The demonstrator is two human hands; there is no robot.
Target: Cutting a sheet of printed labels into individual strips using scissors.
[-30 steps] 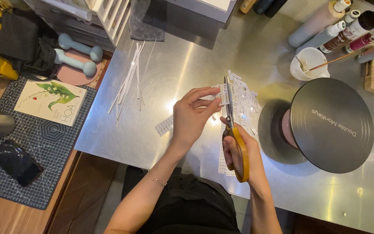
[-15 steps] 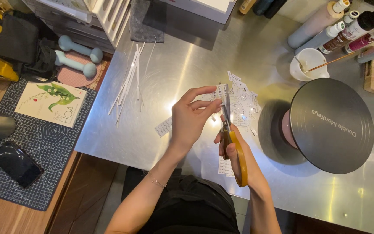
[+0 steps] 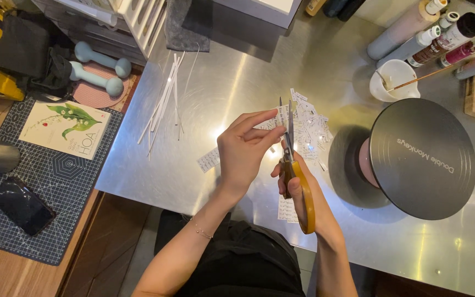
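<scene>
Left hand point(image 3: 244, 151): fingers pinch a paper strip point(image 3: 277, 122) taut between the blades.
Right hand point(image 3: 299, 181): fingers clamped in yellow-handled scissors point(image 3: 291, 159), blades parted.
Counter point(image 3: 221, 82): cut scraps point(image 3: 309, 129) piled just beyond.

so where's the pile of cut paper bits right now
In the head view the pile of cut paper bits lies on the steel table, just beyond the scissors in the right hand, left of the black turntable.
</scene>
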